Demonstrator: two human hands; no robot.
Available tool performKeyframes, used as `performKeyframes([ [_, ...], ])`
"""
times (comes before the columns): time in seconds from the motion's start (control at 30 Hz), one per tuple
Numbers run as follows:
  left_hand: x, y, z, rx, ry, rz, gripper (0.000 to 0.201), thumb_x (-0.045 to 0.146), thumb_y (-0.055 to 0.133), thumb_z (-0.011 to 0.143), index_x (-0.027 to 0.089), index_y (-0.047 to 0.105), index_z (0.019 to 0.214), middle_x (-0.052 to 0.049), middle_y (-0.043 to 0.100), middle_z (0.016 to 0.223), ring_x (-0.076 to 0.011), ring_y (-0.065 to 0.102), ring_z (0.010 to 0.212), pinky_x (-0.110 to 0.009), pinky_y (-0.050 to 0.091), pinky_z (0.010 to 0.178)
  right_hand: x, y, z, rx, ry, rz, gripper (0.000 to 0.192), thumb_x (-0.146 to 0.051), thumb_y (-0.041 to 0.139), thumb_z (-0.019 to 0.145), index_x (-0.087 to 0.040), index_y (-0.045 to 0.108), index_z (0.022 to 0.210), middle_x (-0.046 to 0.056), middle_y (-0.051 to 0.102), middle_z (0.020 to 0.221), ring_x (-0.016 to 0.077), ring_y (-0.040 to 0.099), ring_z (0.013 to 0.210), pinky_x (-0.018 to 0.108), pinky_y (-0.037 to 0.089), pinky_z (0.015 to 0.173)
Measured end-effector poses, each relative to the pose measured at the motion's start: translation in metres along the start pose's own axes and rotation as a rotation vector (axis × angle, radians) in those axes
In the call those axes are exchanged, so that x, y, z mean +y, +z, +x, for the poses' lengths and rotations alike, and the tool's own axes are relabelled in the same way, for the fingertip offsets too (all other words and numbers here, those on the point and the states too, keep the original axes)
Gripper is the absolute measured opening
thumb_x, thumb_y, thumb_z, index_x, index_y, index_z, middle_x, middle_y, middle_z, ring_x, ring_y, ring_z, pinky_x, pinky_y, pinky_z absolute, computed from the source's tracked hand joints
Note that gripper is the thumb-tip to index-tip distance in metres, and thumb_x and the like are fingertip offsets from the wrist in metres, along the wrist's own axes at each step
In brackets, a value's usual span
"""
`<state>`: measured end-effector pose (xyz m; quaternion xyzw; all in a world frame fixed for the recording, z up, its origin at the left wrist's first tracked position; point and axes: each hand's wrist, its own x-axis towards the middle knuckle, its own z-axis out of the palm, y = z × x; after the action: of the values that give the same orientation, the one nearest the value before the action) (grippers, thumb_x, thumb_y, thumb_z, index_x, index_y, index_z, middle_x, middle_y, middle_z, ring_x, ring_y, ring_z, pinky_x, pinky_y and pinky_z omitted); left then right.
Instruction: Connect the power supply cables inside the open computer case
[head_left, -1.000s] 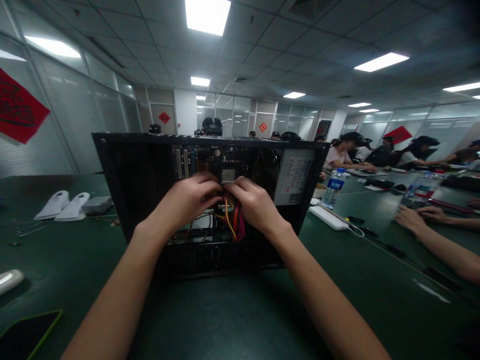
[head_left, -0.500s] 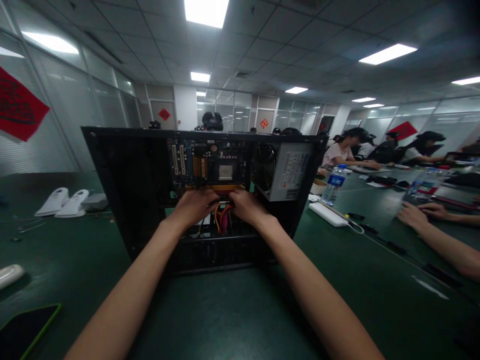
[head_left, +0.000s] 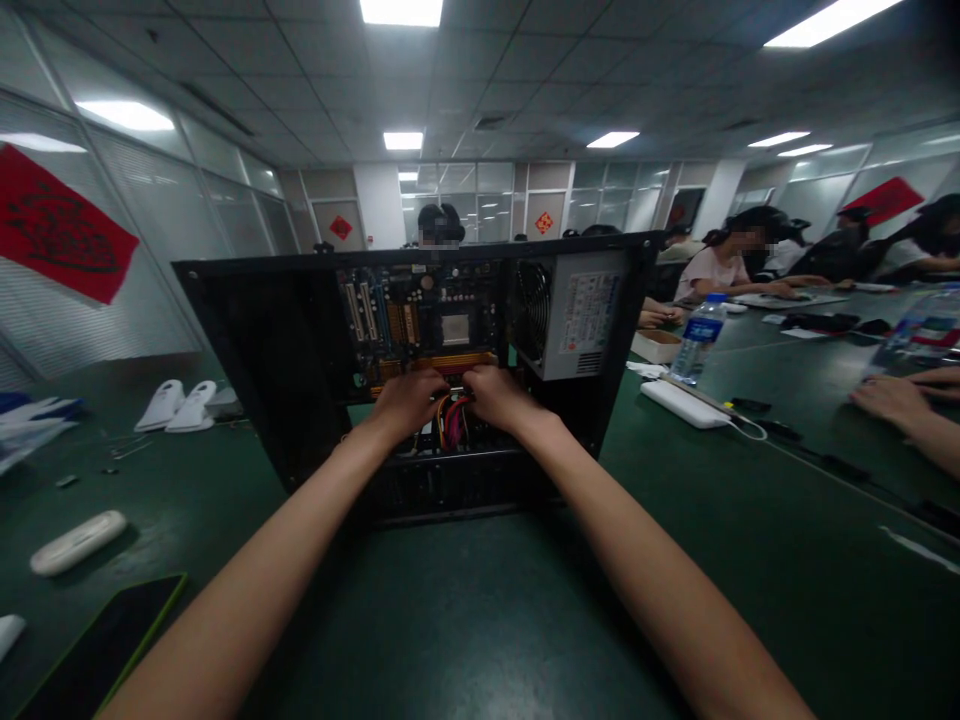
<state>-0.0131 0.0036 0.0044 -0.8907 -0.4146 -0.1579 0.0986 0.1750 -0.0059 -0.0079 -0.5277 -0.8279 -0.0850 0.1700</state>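
Case stands upright in the middle of the frame on a green table, its open side facing the camera. Both bare hands reach inside it, just below the centre of the frame. Left hand and right hand are close together with a small gap between them, fingers curled inward at the top of a bundle of red, yellow and purple wires. The fingertips are hidden, so I cannot tell whether either hand is clamped on the wires or only touching near them. The bundle hangs between and below the hands.

Just above the hands runs a row of orange and red slots, at the lower edge of the motherboard. In the upper right of the case sits a grey power supply, with a round fan on its left.

Right of the case, a bottle stands behind a white power bank. At the lower left of the frame lie a white oval object and a dark phone with a green edge, partly behind the left forearm. A co-worker's hand rests at the right edge of the frame.
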Motion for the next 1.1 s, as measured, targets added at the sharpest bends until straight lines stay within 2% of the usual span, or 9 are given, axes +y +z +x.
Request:
performKeyframes([
  [0.2,0.0044,-0.0014,-0.0027,-0.013,-0.050,0.044,0.023,0.030,0.059,0.094,0.020,0.072,0.111,-0.007,0.072,0.115,-0.0236,0.068,0.106,-0.029,0.052,0.081,-0.0025,-0.0032,-0.0018,-0.003,-0.011,-0.009,0.024,-0.011,0.058,0.087,-0.009,0.070,0.108,0.017,0.068,0.112,0.0250,0.064,0.104,0.030,0.047,0.085],
  [0.47,0.0073,-0.0013,-0.0028,-0.023,-0.033,0.070,0.023,0.028,0.058,0.094,0.020,0.072,0.110,-0.007,0.072,0.114,-0.0235,0.067,0.107,-0.028,0.051,0.076,-0.0049,-0.0037,-0.0029,-0.019,-0.017,-0.006,0.024,-0.010,0.058,0.087,-0.010,0.070,0.108,0.016,0.068,0.114,0.0266,0.064,0.107,0.030,0.048,0.085],
  [0.7,0.0103,-0.0028,-0.0025,-0.032,-0.059,0.090,0.023,0.028,0.056,0.094,0.019,0.072,0.109,-0.009,0.072,0.115,-0.0271,0.068,0.107,-0.031,0.051,0.075,-0.0068,-0.0030,-0.0029,-0.023,-0.032,-0.018,0.025,-0.008,0.057,0.085,-0.010,0.069,0.108,0.018,0.068,0.113,0.0281,0.065,0.104,0.032,0.049,0.083],
  [0.87,0.0102,-0.0021,-0.0023,0.007,-0.106,0.093,0.026,0.028,0.055,0.095,0.019,0.068,0.115,-0.009,0.072,0.115,-0.0278,0.068,0.107,-0.033,0.051,0.077,-0.0049,0.0015,-0.0012,-0.011,-0.049,-0.021,0.024,-0.008,0.056,0.085,-0.010,0.069,0.105,0.017,0.068,0.112,0.0280,0.065,0.105,0.033,0.049,0.085],
  [1.1,0.0105,0.0036,0.0015,-0.032,-0.122,0.207,0.028,0.033,0.051,0.096,0.019,0.073,0.105,-0.010,0.073,0.107,-0.0292,0.070,0.100,-0.034,0.051,0.071,-0.0052,0.0042,-0.0008,-0.031,-0.044,-0.040,0.021,-0.014,0.062,0.086,-0.011,0.067,0.106,0.015,0.068,0.113,0.0279,0.066,0.105,0.032,0.050,0.085],
])
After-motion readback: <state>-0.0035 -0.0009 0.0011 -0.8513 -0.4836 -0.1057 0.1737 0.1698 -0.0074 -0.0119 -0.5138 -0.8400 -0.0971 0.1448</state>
